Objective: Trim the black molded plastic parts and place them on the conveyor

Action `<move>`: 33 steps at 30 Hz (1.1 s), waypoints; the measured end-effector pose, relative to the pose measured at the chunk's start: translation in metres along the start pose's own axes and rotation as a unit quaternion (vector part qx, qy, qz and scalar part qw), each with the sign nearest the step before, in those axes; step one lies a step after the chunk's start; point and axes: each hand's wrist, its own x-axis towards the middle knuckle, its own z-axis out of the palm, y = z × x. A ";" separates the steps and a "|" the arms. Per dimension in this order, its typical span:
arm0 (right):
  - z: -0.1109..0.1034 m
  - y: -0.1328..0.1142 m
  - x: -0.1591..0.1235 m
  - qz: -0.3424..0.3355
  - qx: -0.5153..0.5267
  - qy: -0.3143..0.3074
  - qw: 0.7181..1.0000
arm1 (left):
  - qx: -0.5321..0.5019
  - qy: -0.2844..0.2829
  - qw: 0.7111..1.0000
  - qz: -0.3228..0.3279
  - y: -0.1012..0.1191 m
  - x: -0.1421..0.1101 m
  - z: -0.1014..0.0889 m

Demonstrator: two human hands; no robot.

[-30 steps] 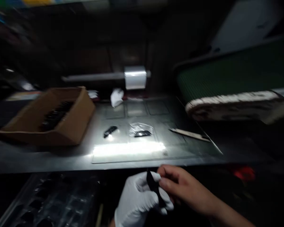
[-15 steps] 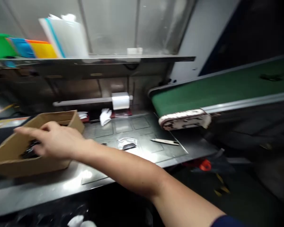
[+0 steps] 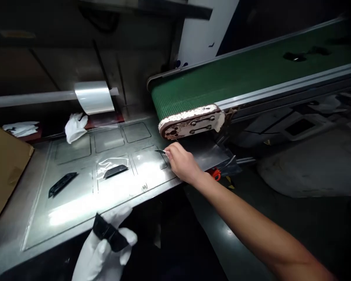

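Note:
My left hand, in a white glove, is closed on a small black plastic part just off the table's front edge. My bare right hand pinches a slim utility knife over the right end of the metal tabletop. Its dark, pointed tip sticks out leftward and the fingers cover most of the handle. Between the hands, a second black part lies on a clear plastic bag. Farther left rests another black part, lying at a slant on the table.
A green conveyor belt rises to the right, its rusty end bracket overhanging the table beside my right hand. A cardboard box stands at the left. A film roll on a rod and a crumpled white glove are at the back.
My right hand has left the cardboard box and moved right, picking up the knife from the table. The view has swung right and down, and my left hand with the black part now shows.

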 end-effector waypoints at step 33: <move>-0.032 -0.090 -0.069 -0.262 0.193 -0.256 0.910 | -0.002 -0.213 0.977 -0.025 -0.014 -0.015 -0.006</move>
